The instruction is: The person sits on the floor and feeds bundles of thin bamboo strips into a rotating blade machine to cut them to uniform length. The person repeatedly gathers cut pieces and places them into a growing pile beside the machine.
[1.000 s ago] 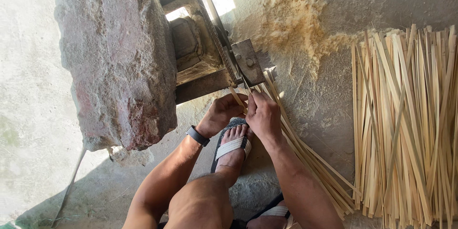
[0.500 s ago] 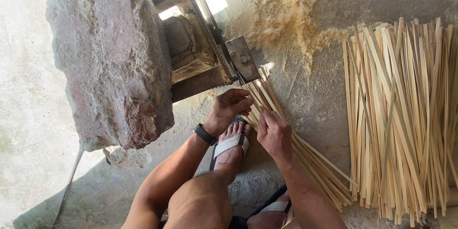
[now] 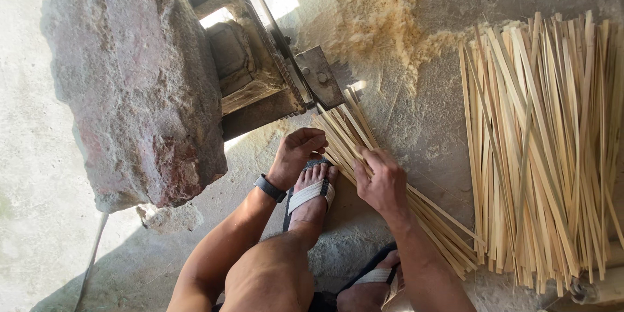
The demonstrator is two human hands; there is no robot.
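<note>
The right hand [image 3: 385, 182] is pinching thin pale bamboo strips [image 3: 364, 149] lying slantwise on the concrete floor [image 3: 429, 91], ends aimed at the metal-bladed wooden cutter [image 3: 305, 84]. The left hand [image 3: 297, 154] is curling loosely, empty, beside them.

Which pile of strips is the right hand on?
The right hand rests on the slanted bundle by the foot, not the bigger pile farther right.

No packages, labels, signs or screens show anywhere in the frame.
</note>
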